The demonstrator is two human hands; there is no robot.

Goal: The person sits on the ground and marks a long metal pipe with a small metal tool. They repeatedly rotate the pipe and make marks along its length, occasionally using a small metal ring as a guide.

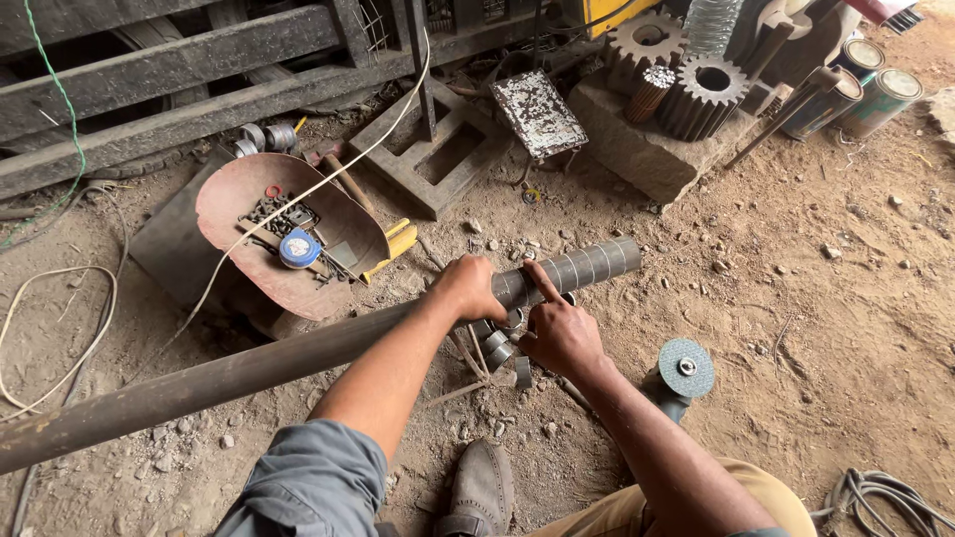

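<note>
While my left hand [468, 286] wraps around the long steel pipe [298, 358], its fingers are closed tight over the tube just short of the section scored with ring marks. That pipe runs from the lower left of my view up toward the middle, slanting above the dirt floor [816, 298], and its marked end [587, 267] hangs free. My right hand [560, 333] sits just beside the left, on the near side of the pipe; its index finger is stretched out and pressed against the scored part, the other fingers curled loosely, gripping nothing that I can see. Under the two hands I see a few short cut rings [497, 348] of the same tube lying on a small wire stand. An angle grinder [684, 370] with a grey-blue disc rests near my right forearm, close to my knee. Further off to the left lies a rusty, shallow pan [239, 199] holding chain links and a blue tape measure [299, 248]. Beyond it, heavy gear wheels [701, 94] stand on a stone block [647, 149], with tins [880, 97] to the right. My shoe [482, 487] is planted below the pipe.
</note>
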